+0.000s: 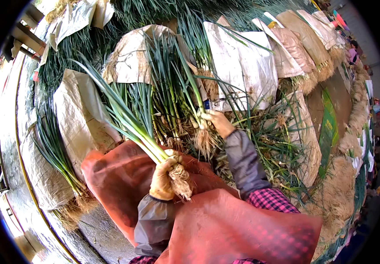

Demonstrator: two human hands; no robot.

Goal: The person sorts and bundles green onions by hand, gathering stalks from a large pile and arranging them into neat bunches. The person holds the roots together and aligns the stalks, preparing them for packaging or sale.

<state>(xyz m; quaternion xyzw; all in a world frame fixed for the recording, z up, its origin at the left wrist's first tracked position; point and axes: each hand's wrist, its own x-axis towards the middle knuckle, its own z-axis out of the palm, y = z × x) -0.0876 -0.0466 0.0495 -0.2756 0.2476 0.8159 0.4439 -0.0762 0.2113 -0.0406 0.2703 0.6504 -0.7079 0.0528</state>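
My left hand (163, 178), in a tan glove, grips a small bunch of green onions (140, 132) near the root end, above my lap. Their leaves point up and left, while the pale roots (180, 183) hang below the fingers. Farther forward, my gloved right hand (219, 121) is closed around the lower stems of other green onions (195, 89), whose bushy roots (205, 142) hang down. Directly behind lies a pile of loose green onions (167, 109), partly covered by a woven sack (134, 56). A red-orange apron (236, 224) covers my lap.
White woven sacks (242, 66) cover more onion bundles along the back. Stripped leaves and trimmings (275, 155) litter the ground at right, beside a large heap of roots (332, 191). One bundle (56, 155) rests on a sack at left. A person (353, 52) is far off at right.
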